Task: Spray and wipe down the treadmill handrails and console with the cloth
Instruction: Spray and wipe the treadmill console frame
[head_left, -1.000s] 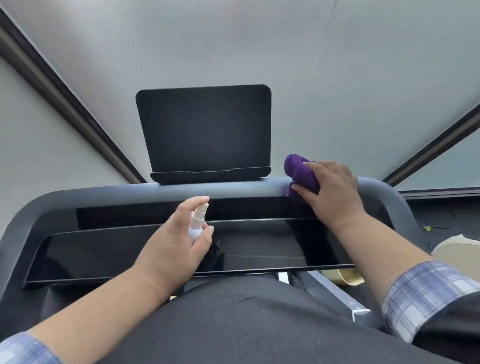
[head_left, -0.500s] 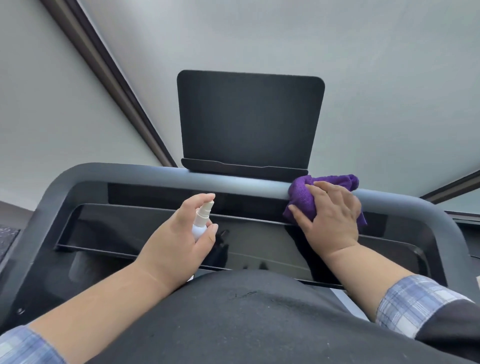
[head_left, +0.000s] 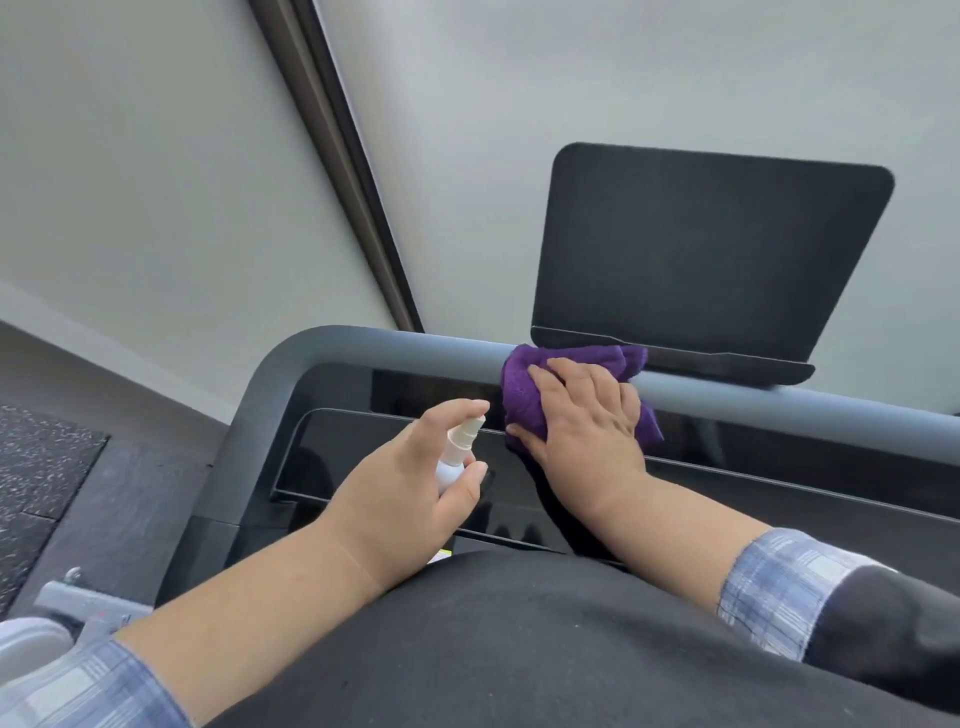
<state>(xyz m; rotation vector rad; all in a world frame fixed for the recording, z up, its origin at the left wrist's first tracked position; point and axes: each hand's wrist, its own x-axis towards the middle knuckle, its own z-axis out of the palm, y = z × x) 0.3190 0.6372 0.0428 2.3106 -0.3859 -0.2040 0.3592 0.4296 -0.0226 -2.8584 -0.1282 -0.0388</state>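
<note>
Cloth lies under the right hand, whose flat fingers should press evenly along the rail (left hand grips the bottle).

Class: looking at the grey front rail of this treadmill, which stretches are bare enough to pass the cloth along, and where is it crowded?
Bare: the grey rail from its left corner to the purple cloth, and again right of the black tablet stand. Crowded: mid-rail, where the right hand presses the cloth under the stand's ledge, with the left hand holding the spray bottle beside it.
</note>
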